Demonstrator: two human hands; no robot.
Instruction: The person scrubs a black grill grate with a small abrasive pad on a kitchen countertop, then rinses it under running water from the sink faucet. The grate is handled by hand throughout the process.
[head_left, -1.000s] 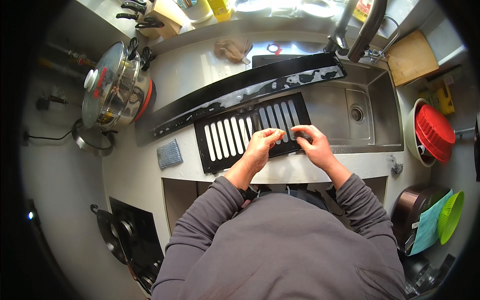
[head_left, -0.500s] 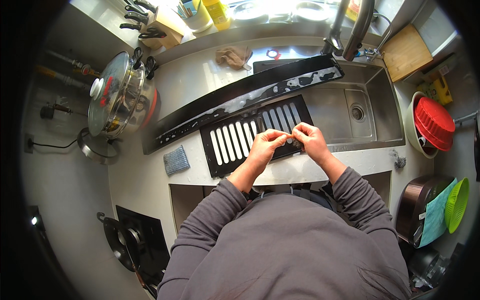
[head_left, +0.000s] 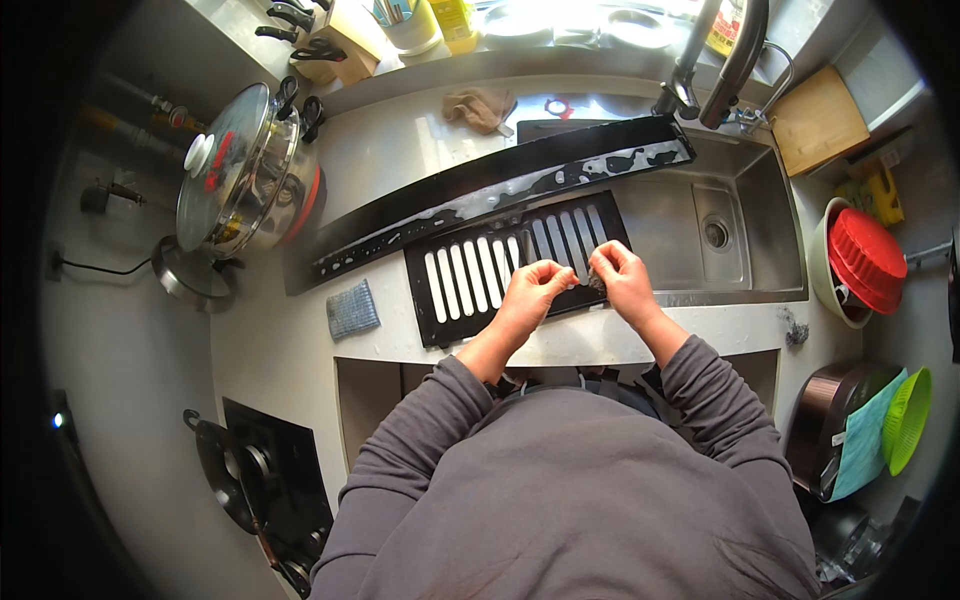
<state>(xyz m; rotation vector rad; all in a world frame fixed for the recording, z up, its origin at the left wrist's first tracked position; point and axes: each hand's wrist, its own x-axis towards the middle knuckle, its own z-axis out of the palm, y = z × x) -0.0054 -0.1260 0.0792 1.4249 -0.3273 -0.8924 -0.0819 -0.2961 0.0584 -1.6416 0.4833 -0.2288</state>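
My left hand [head_left: 537,293] is closed in a pinch above the near edge of the black slotted panel [head_left: 437,318]; what its fingertips hold, if anything, is too small to make out. A short gap to the right, my right hand [head_left: 622,278] pinches a small dark tuft of steel wool [head_left: 597,281]. The slotted panel lies on the counter and reaches over the sink's left side. Behind it, a long black panel [head_left: 420,205] streaked with suds lies slantwise from the counter across the sink [head_left: 680,240].
A grey-blue scrubbing pad [head_left: 353,309] lies left of the slotted panel, and a brown cloth [head_left: 479,109] behind. More steel wool [head_left: 795,328] rests at the right. A lidded glass pot [head_left: 245,180] stands left; a red basin [head_left: 868,260] sits right. The faucet [head_left: 680,85] rises behind the sink.
My hands were together at the fingertips and have drawn slightly apart. The view has shifted a little; the panels appear to stay in place.
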